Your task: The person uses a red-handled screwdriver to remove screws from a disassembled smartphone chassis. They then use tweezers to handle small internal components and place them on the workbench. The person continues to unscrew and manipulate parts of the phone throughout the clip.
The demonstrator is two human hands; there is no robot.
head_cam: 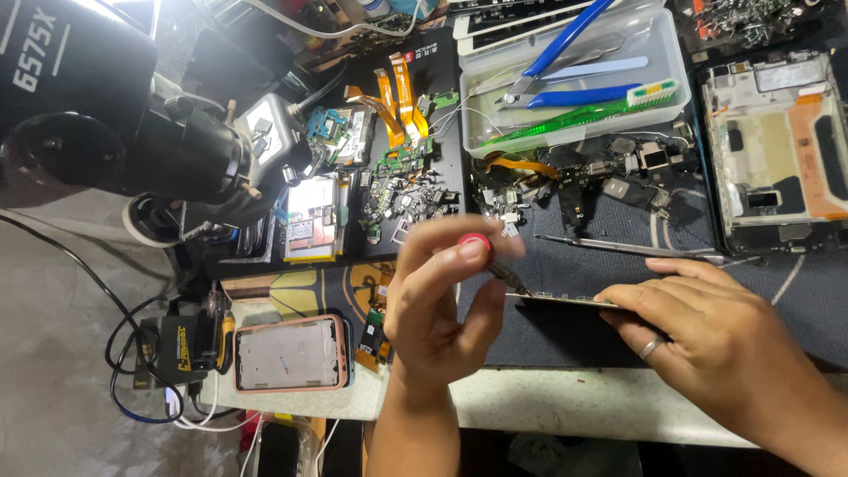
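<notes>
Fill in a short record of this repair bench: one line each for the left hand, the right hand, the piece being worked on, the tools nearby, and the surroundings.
Left hand: left hand grips a small screwdriver with a red cap, tip down at the thin panel.
Right hand: right hand, ring on one finger, presses flat on the panel's edge.
Workpiece: thin flat phone panel, seen edge-on, on a dark mat.
Tools nearby: tweezers on the mat; blue-handled cutters in a clear plastic tray.
Surroundings: pink-framed phone, loose phone parts, microscope.
</notes>
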